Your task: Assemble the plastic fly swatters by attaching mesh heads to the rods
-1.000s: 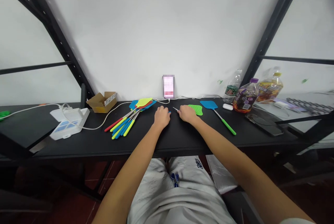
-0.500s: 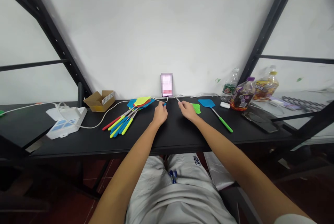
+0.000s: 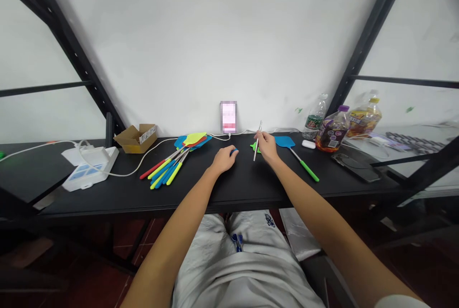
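Observation:
My right hand [image 3: 267, 147] is closed around a thin silver metal rod [image 3: 257, 140], tilted with its upper end leaning right. Beside and partly behind that hand, a green fly swatter head [image 3: 254, 147] lies on the table. My left hand [image 3: 224, 159] is curled over the tabletop, gripping a blue handle [image 3: 235, 149] of which only the tip shows. A whole fly swatter with a blue head [image 3: 285, 142] and a green handle [image 3: 309, 170] rests to the right. Several assembled fly swatters [image 3: 172, 167] are piled at the left, heads toward the wall.
A phone [image 3: 228, 116] leans on the wall behind the black table [image 3: 143, 200]. Leftward are an open cardboard box [image 3: 134, 140], a white case [image 3: 86, 174] and a cable. Bottles [image 3: 333, 131], a white earbud case [image 3: 309, 144] and a dark phone [image 3: 355, 167] stand or lie at the right.
My right hand has moved right and up, and the rod in it has swung more upright. My left hand has shifted slightly right and nearer to me, still holding the blue handle.

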Tool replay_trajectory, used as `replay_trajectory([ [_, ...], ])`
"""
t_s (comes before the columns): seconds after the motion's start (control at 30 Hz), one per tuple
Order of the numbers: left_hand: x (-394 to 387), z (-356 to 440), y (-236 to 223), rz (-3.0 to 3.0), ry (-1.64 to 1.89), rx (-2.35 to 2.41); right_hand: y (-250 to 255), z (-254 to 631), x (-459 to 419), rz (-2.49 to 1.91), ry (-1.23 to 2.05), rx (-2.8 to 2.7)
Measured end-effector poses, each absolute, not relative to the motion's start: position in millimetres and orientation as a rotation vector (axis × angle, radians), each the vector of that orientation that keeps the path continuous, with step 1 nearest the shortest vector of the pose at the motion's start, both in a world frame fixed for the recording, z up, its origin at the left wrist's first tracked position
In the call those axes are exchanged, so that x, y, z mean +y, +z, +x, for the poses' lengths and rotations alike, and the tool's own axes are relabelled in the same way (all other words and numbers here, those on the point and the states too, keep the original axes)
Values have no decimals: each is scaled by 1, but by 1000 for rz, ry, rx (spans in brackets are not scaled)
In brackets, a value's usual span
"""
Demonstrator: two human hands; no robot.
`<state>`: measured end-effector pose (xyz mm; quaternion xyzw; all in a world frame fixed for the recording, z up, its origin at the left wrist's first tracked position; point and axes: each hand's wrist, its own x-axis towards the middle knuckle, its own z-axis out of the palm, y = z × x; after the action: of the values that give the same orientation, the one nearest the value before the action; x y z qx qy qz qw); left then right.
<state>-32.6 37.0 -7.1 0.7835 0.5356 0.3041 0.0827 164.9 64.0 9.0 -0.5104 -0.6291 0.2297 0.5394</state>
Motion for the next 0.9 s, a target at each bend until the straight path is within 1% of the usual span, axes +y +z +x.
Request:
replay_trajectory([
  [0.23,37,-33,-7,2336,875,1620,0,161,76,-985,794,-1255],
  [0.57,34,-32,-4,2333,877,1643,1,163,77,-974,900,-1221],
  [0.9,36,-32,-5,2323,924,1615,2,164,74,-936,1095,-1200],
])
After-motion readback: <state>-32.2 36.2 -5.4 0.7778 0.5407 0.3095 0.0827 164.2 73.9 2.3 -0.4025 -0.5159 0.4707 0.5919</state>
